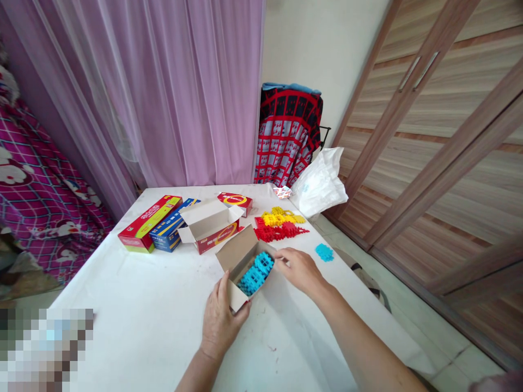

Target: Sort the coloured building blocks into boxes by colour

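A small cardboard box (236, 296) with its lid flap raised stands tilted on the table in front of me. Inside it lie blue plastic interlocking pieces (256, 274), heaped toward the right side. My left hand (220, 316) grips the box's near left end, thumb on one side and fingers on the other. At the far right end, my right hand (296, 267) has its fingers bent and pinched at the end flap, beside the blue pieces. A few more blue pieces (324, 252) lie on the table to the right of that hand.
Behind the box are red pieces (278, 231), yellow pieces (281, 216) and an open red box (218, 237). A blue box (167, 234), a long red box (149, 223) and another red box (237, 201) lie further back. A white plastic bag (321, 185) sits at the table's back right corner.
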The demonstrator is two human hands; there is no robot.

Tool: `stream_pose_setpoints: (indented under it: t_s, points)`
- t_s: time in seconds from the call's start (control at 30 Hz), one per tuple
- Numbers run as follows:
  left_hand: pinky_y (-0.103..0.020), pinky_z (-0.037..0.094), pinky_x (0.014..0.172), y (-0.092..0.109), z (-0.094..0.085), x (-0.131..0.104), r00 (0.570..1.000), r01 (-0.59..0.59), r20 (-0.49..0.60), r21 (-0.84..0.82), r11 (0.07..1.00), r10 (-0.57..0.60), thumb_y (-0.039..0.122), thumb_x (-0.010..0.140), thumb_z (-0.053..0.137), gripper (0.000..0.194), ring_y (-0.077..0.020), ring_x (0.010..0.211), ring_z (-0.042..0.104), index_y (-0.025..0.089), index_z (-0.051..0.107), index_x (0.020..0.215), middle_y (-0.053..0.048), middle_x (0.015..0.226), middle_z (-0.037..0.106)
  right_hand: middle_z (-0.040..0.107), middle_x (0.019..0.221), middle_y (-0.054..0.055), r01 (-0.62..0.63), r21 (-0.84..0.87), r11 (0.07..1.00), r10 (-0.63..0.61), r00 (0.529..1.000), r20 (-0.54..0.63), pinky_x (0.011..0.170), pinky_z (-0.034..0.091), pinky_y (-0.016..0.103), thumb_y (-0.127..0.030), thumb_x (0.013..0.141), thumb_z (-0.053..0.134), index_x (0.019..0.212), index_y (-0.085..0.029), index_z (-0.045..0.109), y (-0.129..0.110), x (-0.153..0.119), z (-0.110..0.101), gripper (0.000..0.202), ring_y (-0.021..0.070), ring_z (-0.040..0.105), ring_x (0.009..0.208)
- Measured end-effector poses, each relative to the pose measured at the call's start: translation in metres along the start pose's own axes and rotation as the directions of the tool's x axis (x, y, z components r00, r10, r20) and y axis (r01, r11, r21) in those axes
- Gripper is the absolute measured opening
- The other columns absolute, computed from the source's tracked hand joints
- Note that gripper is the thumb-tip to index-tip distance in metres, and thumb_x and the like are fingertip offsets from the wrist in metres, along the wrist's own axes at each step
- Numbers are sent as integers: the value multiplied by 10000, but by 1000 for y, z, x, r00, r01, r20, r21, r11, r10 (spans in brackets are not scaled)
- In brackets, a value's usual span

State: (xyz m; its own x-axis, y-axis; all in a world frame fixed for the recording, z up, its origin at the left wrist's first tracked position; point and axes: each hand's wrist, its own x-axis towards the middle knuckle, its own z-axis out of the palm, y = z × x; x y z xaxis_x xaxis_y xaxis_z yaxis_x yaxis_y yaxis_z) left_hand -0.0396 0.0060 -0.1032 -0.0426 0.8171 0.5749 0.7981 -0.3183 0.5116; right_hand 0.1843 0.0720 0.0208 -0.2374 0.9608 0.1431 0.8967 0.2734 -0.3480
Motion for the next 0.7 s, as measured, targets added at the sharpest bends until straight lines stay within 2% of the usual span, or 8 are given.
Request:
stream_pose_setpoints:
  t_s: [0.07, 0.13, 0.23, 0.33, 0.47, 0.6, 0.7]
  points:
    - [-471, 480, 971, 0, -2, 0, 1000, 20, 6, -31, 999, -20, 384, 787, 629, 825, -307, 1227, 529, 168, 225, 1473, -179, 1361, 513, 721, 960, 18, -119, -15, 993, 118, 991, -64, 759, 437, 267, -266, 856, 464, 928, -241, 699, 39, -4, -5, 247, 164, 651, 816]
    - [-467, 484, 966, 1, -4, 1, 998, 59, 26, -66, 996, -58, 399, 771, 640, 852, -302, 1216, 541, 187, 215, 1478, -171, 1391, 493, 722, 981, 33, -275, -70, 959, 267, 958, -102, 761, 444, 276, -286, 857, 471, 983, -236, 694, 85, -7, -9, 262, 183, 660, 862]
    - [-431, 533, 869, 5, -6, 1, 987, 147, 76, -99, 984, -140, 436, 745, 654, 894, -275, 1059, 639, 224, 195, 1484, -146, 1370, 528, 660, 1162, 113, -481, -135, 866, 457, 873, -173, 832, 447, 315, -309, 823, 530, 1209, -179, 604, 148, -10, -10, 414, 239, 627, 1024]
    - [-402, 559, 737, 10, -7, 3, 967, 236, 118, -85, 968, -225, 489, 741, 635, 913, -249, 823, 696, 210, 187, 1486, -130, 1242, 626, 574, 1291, 161, -544, -104, 833, 525, 835, -164, 932, 419, 348, -384, 751, 627, 1348, -135, 487, 187, -9, -2, 662, 284, 534, 1194]
    - [-385, 550, 609, 16, -9, 6, 936, 316, 177, -35, 948, -305, 561, 755, 584, 919, -200, 528, 638, 170, 188, 1485, -120, 1091, 693, 500, 1363, 142, -483, -60, 873, 477, 874, -96, 998, 376, 333, -425, 714, 665, 1411, -158, 397, 207, 0, 12, 793, 255, 470, 1261]
    - [-386, 547, 601, 15, -9, 6, 933, 317, 186, -13, 948, -309, 597, 754, 566, 924, -203, 501, 623, 160, 196, 1479, -99, 989, 711, 476, 1385, 126, -439, -78, 895, 436, 899, -47, 975, 390, 324, -416, 746, 639, 1418, -186, 386, 210, 10, 18, 754, 238, 486, 1233]
    - [-392, 548, 612, 14, -8, 5, 932, 319, 180, 2, 948, -314, 602, 753, 564, 922, -204, 505, 622, 158, 202, 1476, -98, 978, 708, 540, 1318, 123, -443, -102, 891, 442, 896, -36, 933, 407, 346, -379, 761, 627, 1365, -211, 466, 207, 15, 20, 648, 262, 524, 1177]
